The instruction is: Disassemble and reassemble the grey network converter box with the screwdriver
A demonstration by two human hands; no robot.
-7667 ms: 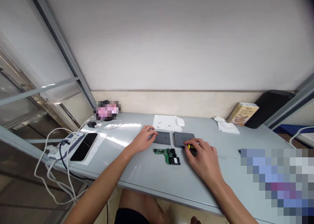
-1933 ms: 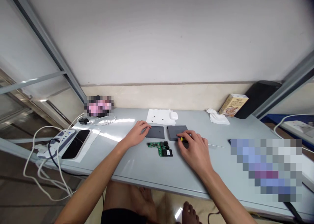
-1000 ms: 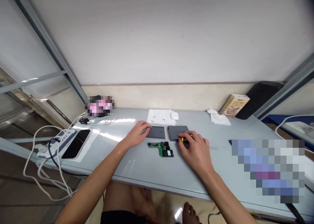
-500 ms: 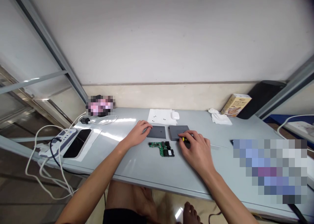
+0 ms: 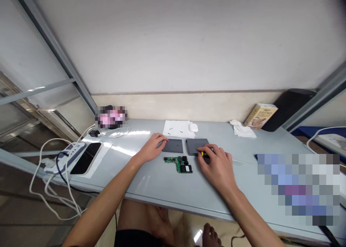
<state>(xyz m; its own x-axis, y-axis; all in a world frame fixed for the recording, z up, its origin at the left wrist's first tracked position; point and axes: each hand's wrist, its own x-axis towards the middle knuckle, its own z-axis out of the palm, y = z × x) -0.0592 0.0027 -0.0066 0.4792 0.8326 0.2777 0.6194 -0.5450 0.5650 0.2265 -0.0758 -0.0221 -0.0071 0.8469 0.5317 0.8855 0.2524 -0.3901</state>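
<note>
My left hand (image 5: 154,146) is closed, its fingertips and thumb at the left edge of a flat dark grey panel (image 5: 173,146) lying on the table. My right hand (image 5: 218,164) is wrapped round a screwdriver (image 5: 204,154) with a black and yellow handle. The screwdriver's thin metal shaft sticks out to the right, past the hand. Fingertips of that hand touch the near edge of a dark grey casing (image 5: 196,145), to the right of the panel. Between my hands, nearer to me, rests a green circuit board (image 5: 178,164) with black connectors.
Several tiny dark screws (image 5: 181,132) lie on white paper (image 5: 175,126), with a white earbud case (image 5: 193,127) beside them. At left are a phone (image 5: 85,158), a power strip (image 5: 65,157) and cables. Crumpled tissue (image 5: 243,130) and a box (image 5: 260,116) stand back right.
</note>
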